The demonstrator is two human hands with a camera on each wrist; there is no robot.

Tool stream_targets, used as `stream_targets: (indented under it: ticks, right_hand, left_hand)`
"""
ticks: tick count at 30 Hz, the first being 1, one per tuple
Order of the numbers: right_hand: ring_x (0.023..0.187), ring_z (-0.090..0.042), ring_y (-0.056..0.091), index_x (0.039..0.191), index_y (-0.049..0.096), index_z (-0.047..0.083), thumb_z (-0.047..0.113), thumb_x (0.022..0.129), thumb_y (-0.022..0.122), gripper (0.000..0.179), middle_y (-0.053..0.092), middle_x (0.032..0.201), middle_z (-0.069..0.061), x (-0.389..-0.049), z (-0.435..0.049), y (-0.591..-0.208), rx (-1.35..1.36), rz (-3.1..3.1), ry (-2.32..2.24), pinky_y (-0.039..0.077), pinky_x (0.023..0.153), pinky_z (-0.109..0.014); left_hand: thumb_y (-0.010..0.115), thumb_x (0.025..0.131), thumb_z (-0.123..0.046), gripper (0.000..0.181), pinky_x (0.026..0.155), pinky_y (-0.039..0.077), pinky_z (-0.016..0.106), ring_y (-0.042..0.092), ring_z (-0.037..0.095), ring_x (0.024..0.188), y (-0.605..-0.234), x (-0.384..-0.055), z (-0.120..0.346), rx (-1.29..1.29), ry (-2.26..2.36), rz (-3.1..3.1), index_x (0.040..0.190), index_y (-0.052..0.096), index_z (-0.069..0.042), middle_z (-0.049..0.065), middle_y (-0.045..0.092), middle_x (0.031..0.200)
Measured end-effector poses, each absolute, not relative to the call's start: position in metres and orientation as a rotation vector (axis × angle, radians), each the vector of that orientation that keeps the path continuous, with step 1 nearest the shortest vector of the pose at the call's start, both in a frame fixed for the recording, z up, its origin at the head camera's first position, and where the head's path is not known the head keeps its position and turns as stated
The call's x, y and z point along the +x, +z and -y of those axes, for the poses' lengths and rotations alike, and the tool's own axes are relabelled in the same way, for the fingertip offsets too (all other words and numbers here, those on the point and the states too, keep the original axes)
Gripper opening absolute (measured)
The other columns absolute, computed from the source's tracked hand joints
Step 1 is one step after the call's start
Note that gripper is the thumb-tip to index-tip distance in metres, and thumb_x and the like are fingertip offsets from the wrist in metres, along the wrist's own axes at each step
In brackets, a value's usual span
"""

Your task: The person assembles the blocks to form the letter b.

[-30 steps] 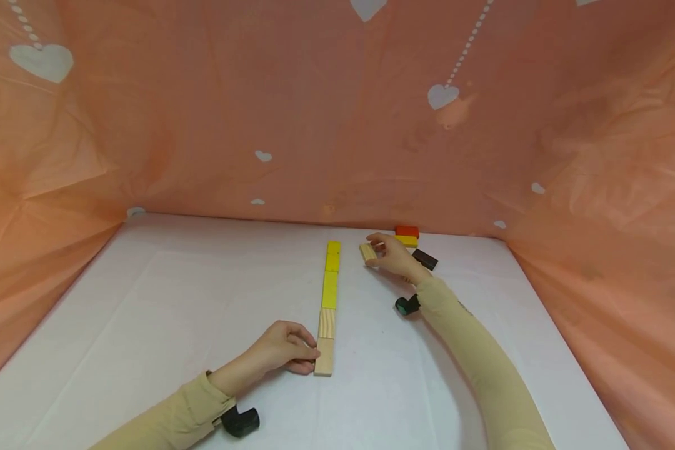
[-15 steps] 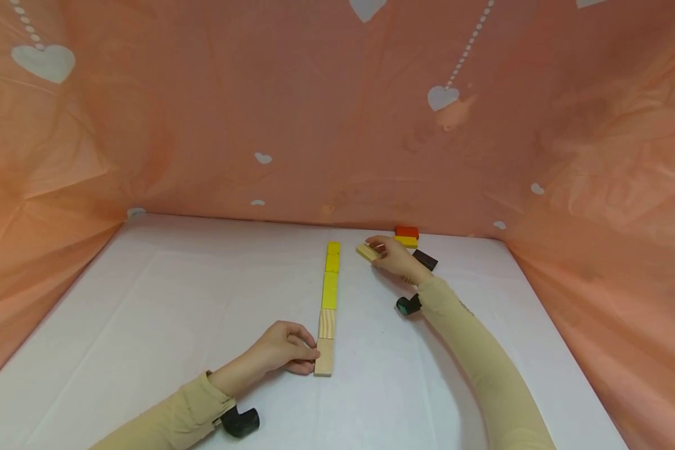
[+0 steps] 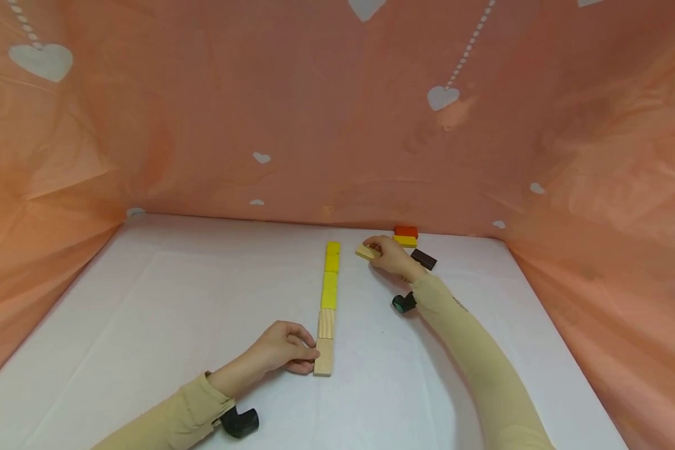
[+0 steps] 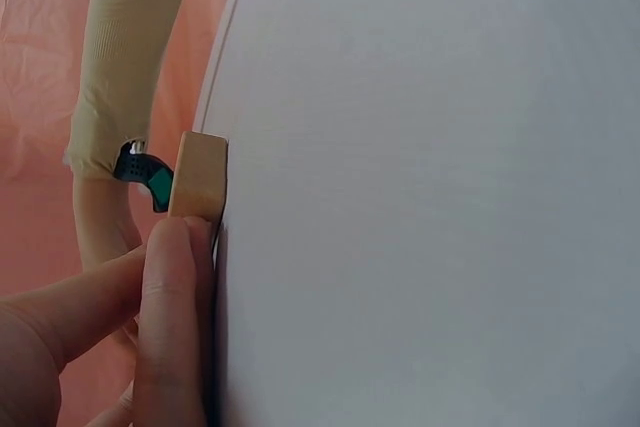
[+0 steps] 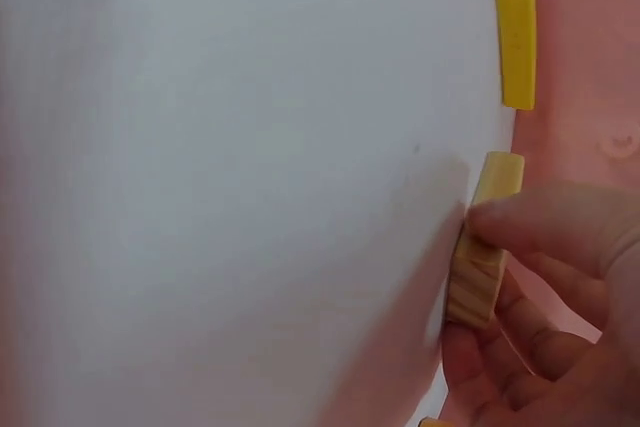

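In the head view, a row of flat blocks runs away from me. Plain wooden blocks (image 3: 324, 357) form its near end and yellow blocks (image 3: 329, 290) its far end. My left hand (image 3: 287, 347) rests beside the nearest block, thumb and fingertips against its left edge. The left wrist view shows a fingertip right at that wooden block's end (image 4: 200, 177). Right of the row's far end, my right hand (image 3: 390, 256) pinches another plain wooden block (image 3: 367, 252). In the right wrist view, the thumb lies across this block (image 5: 475, 287) and the fingers are behind it, partly hidden.
Behind the right hand, a red block (image 3: 406, 232) and a yellow block (image 3: 405, 241) lie close together near the back edge. A dark block (image 3: 424, 259) lies beside the right wrist. White cloth (image 3: 202, 281) covers the table, with pink cloth (image 3: 315, 112) hanging around it.
The wooden block in the right hand has turned from pointing away to lying slantwise, its free end swung left. The left hand and the row stay put.
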State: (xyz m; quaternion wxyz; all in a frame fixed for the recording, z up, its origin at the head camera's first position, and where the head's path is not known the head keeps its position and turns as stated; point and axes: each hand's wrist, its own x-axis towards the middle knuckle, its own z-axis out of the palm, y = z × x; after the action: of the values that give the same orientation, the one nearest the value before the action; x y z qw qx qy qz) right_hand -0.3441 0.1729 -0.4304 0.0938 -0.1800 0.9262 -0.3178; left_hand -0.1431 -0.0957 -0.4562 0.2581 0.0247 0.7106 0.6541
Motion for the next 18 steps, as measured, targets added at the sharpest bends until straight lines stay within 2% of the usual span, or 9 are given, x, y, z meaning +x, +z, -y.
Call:
stream_targets:
  ticks: [9,18]
  right_hand:
    - [0.105,-0.028,0.050,0.127,0.057,0.003,-0.002,0.083,0.065,0.045,0.054,0.122,-0.015,-0.337,-0.176,-0.426,-0.580,-2.783,-0.971,0.045,0.097,-0.041]
    - [0.103,-0.028,0.052,0.125,0.059,0.005,0.009,0.086,0.071,0.041,0.057,0.120,-0.011,-0.307,-0.182,-0.412,-0.615,-2.818,-1.032,0.049,0.092,-0.042]
  left_hand:
    - [0.072,0.083,-0.001,0.022,0.060,0.060,0.030,0.067,0.018,0.063,-0.458,-0.143,0.094,0.072,1.768,-1.949,0.099,0.059,0.006,0.013,0.069,0.078]
    - [0.072,0.082,0.000,0.023,0.061,0.060,0.029,0.067,0.017,0.062,-0.462,-0.144,0.096,0.093,1.796,-1.929,0.099,0.059,0.009,0.017,0.070,0.079]
